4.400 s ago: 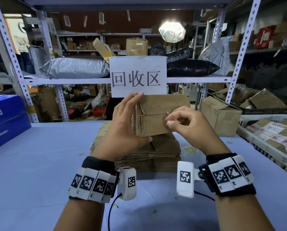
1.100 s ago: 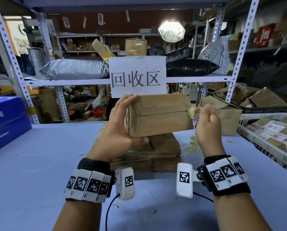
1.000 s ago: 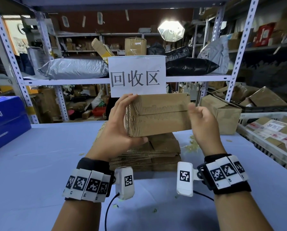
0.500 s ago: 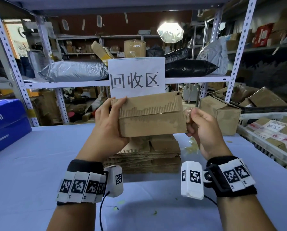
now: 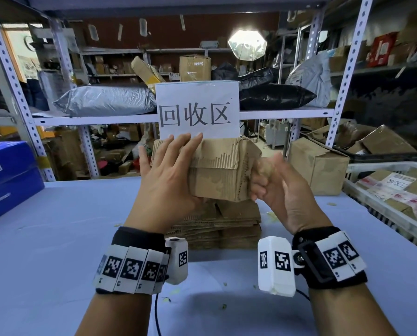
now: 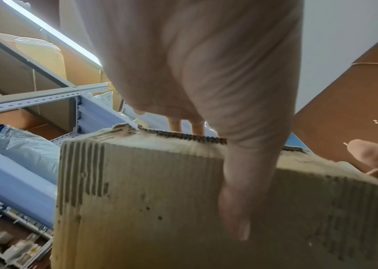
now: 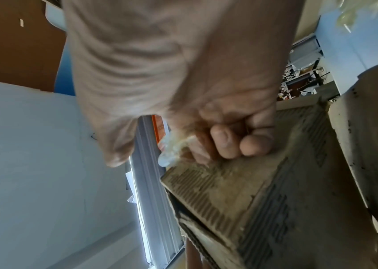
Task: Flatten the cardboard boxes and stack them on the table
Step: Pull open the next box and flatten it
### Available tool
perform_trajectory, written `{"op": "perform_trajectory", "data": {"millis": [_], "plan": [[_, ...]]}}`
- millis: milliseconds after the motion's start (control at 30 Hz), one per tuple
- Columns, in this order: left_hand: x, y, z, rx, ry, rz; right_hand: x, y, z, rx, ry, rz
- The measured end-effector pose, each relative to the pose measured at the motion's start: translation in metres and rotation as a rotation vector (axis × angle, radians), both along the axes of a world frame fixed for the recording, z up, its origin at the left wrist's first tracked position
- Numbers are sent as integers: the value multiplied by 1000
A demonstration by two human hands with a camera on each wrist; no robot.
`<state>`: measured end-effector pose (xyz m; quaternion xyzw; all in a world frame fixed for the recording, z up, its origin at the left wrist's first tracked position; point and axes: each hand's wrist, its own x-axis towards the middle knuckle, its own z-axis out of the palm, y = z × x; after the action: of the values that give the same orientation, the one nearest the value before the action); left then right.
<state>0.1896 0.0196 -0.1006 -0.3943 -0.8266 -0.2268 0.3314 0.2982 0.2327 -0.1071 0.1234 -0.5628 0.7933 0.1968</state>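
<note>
Head view: above and behind both wrists, facing forward and down across the table (image 5: pixel 45 251) toward the shelving (image 5: pixel 93 120); left wrist view: close, along the left hand (image 6: pixel 206 72); right wrist view: same along the right hand (image 7: pixel 172 72); all three share the cardboard box (image 5: pixel 217 180).

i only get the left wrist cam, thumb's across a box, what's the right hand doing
observer: The right hand is curled round a clear strip of tape at the box's right end.
operator: is the box sitting on the table
observer: No, it is up in the air, with the left hand gripping its left end.
operator: whats under it
observer: A stack of flattened cardboard on the table.
</note>
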Motion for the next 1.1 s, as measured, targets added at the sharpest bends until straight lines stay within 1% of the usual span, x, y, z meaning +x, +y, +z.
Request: {"op": "perform_trajectory", "data": {"millis": [67, 133, 167, 233, 333, 567, 633, 667, 733, 800, 833, 933, 1100], "plan": [[-1, 0, -1, 34, -13, -20, -1, -1, -1, 71, -10, -62], [-3, -1, -2, 54, -17, -46, -4, -2, -1, 164, -41, -229], [-3, -2, -2, 58, -14, -55, -7, -2, -2, 185, -66, -298], [-3, -2, -1, 73, -12, -66, -10, -1, -2, 174, -97, -353], [-3, -2, -1, 110, -30, -72, -10, 2, -2, 154, -98, -380], [-6, 0, 1, 126, -26, -73, -12, 8, -5, 277, -126, -432], [-6, 1, 1, 114, -21, -71, -13, 11, -7, 303, -110, -403], [-6, 2, 1, 111, -20, -70, -13, 12, -8, 274, -89, -377], [-7, 3, 1, 118, -21, -71, -12, 14, -10, 151, -34, -350], [-8, 4, 0, 122, -25, -71, -12, 17, -9, 39, -19, -369], [-8, 4, 0, 122, -27, -69, -12, 18, -8, 24, -24, -394], [-8, 6, 1, 117, -24, -67, -14, 19, -7, 46, -17, -488], [-9, 9, 1, 108, -13, -68, -16, 15, -7, 129, -30, -522]]}}
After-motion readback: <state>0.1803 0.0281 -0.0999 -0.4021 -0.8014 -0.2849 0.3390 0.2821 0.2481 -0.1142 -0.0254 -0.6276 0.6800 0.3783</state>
